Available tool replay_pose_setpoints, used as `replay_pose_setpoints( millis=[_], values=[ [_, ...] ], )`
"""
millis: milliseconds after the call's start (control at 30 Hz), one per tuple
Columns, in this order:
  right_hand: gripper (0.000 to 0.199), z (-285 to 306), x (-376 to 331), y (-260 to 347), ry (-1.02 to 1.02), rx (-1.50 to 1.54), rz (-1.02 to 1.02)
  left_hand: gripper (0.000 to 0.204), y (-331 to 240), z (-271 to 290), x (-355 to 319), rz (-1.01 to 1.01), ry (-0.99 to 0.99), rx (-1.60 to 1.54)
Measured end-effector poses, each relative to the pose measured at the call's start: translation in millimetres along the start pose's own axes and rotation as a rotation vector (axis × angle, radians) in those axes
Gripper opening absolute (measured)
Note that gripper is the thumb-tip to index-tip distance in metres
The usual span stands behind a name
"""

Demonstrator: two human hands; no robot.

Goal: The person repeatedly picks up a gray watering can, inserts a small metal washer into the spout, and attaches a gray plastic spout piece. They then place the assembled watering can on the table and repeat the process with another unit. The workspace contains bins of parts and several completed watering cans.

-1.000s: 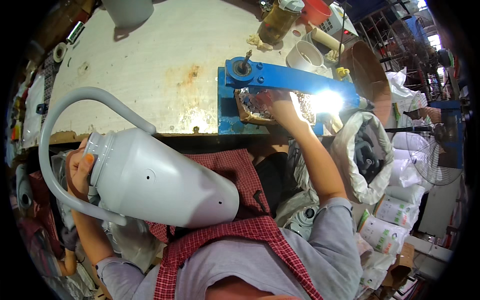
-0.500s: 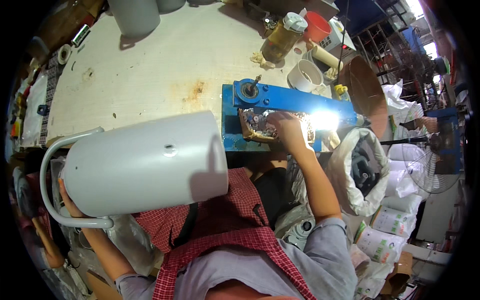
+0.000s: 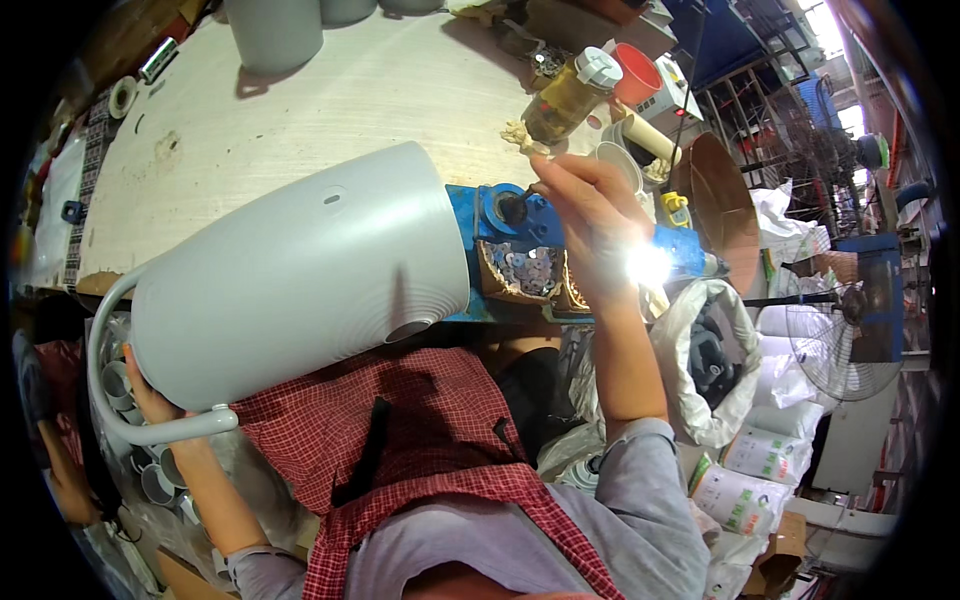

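A large grey cylindrical housing with a curved carrying handle lies across my lap and the table edge. It has a small slot on its upper side and a round hole low near its right end. My left hand grips it beneath the handle end, fingers partly hidden. Over the blue metal fixture, my right hand is raised with thumb and fingertips pinched together; whatever is between them is too small to name. Below it, a cut-down cardboard box holds many small metal washers.
A bright lamp glares beside my right wrist. Behind are a lidded jar, a red cup and a yellow-capped bottle. A white sack of dark parts stands at right; grey housings stand at the far table edge.
My right hand has come up out of the parts box. The housing's right end has risen and shifted right, in front of the fixture, and the housing has rolled, showing a lower hole.
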State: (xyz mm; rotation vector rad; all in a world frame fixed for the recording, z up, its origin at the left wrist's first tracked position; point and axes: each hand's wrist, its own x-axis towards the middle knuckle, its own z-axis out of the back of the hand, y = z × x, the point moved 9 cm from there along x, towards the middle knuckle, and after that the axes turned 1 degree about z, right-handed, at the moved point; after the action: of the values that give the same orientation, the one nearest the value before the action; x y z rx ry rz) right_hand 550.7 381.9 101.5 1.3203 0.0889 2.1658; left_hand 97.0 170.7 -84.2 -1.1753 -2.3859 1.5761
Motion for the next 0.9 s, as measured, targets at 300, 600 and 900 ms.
replay_pose_setpoints(
  millis=[300, 600, 900],
  values=[
    [0.045, -5.5, -6.9, 10.7, 0.084, -0.18, 0.153, 0.041, 5.3, -10.0, -2.3, 0.0, 0.072, 0.025],
    [0.053, 18.7, -59.9, -4.5, 0.126, 0.374, -0.354, 0.046, 11.0, -83.8, -1.1, -0.108, 0.163, 0.037],
    [0.031, 81.0, -168.5, -71.1, -0.501, 0.712, -0.836, 0.035, 81.7, -220.0, -53.2, -0.23, 0.372, 0.154]
  ],
)
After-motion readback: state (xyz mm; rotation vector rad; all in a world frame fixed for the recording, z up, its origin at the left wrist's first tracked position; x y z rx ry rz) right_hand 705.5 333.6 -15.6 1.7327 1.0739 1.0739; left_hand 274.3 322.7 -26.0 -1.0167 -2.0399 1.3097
